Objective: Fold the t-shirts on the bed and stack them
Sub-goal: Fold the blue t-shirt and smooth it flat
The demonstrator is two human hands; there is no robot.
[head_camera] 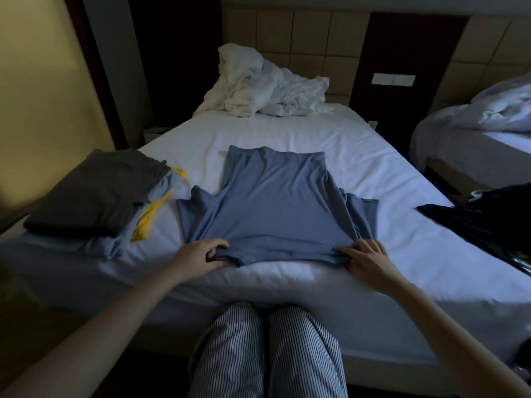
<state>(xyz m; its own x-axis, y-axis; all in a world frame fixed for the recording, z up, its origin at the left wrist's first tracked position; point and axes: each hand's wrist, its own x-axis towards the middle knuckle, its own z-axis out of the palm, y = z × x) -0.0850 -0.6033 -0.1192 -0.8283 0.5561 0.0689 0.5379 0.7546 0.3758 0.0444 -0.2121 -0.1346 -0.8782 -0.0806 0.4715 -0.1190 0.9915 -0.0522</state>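
Blue shirt (pixel 270 205) flat on bed (pixel 287 133), sleeves out, not yet folded. Left hand (pixel 201 252) pinches its 7 o'clock corner; right hand (pixel 366 258) holds the 5 o'clock one. Stack (pixel 94 193) at 9 o'clock: several done. Dark clothes (pixel 482 222) at 3 o'clock look unfolded.

Hotel-style bedroom: two beds (pixel 373 173) with white sheets, padded headboard (pixel 310 33), wall switch panel (pixel 393 79).

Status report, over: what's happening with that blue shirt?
Left hand and right hand grip blue t-shirt at near edge. Spread flat on bed, unfolded. Folded stack lies left of it; nothing on it.
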